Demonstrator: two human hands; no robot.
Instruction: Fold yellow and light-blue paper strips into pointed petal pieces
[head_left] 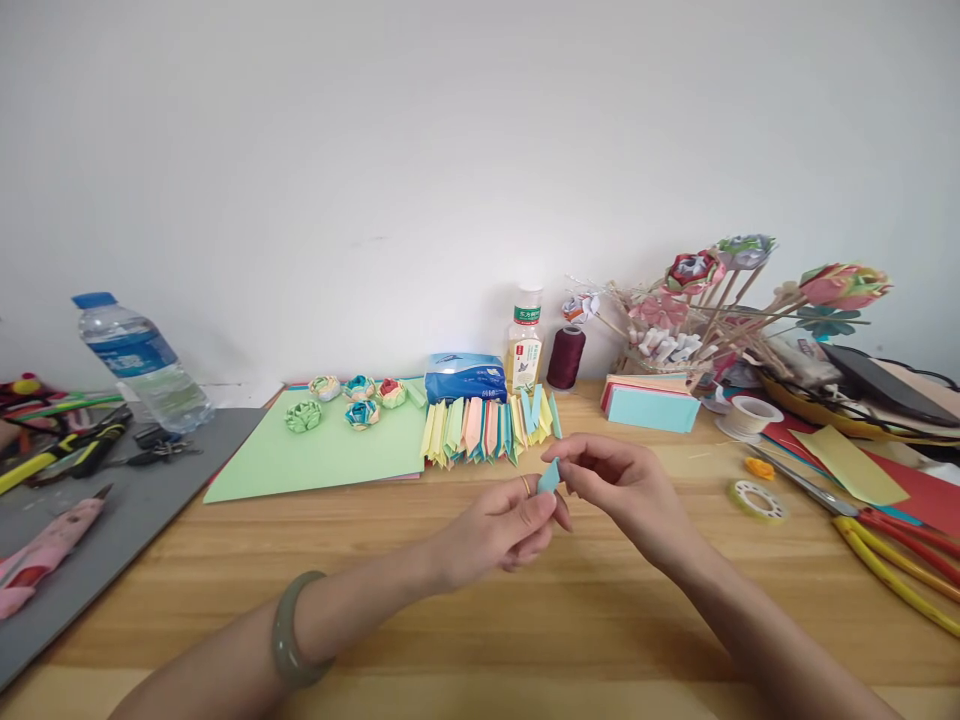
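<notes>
A small piece of folded blue paper (549,477) is pinched between the thumb and fingers of my left hand (517,520). My right hand (615,482) has its thumb and index finger closed on the paper's upper right edge. Both hands are held over the wooden table (420,640). Just beyond them stands a row of folded paper strips (480,432) in yellow, green, pink and blue. Left of that row, several folded paper flowers (303,416) rest on a stack of green paper sheets (322,458).
Behind the strips are a blue tissue pack (466,378), a small bottle (524,345) and a maroon thread spool (566,358). Blue cards (652,408), a tape roll (757,500) and scissors (847,515) lie right. A water bottle (146,365) leans on the left beside a grey mat (150,500).
</notes>
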